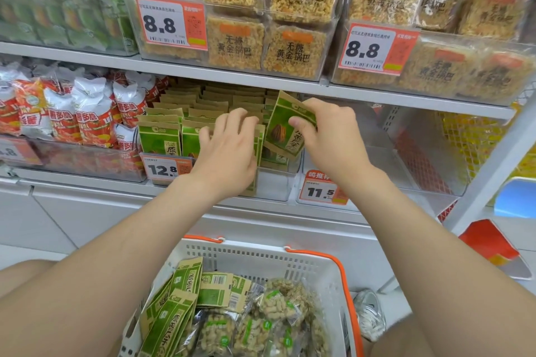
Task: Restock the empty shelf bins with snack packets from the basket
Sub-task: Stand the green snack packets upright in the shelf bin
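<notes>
As right hand (330,136) pinches packet (285,127) (tilted), rows (185,113) stand.

A green-and-tan snack packet (285,124) tilts at the right end of a clear shelf bin (274,186) packed with upright matching ones. The next bin (420,165) rightward sits empty. The near white basket (261,258) holds more packets.

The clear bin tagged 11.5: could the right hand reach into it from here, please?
Probably yes: the right hand, pinching a green packet, is beside the bin, and nothing visible blocks its open top.
</notes>
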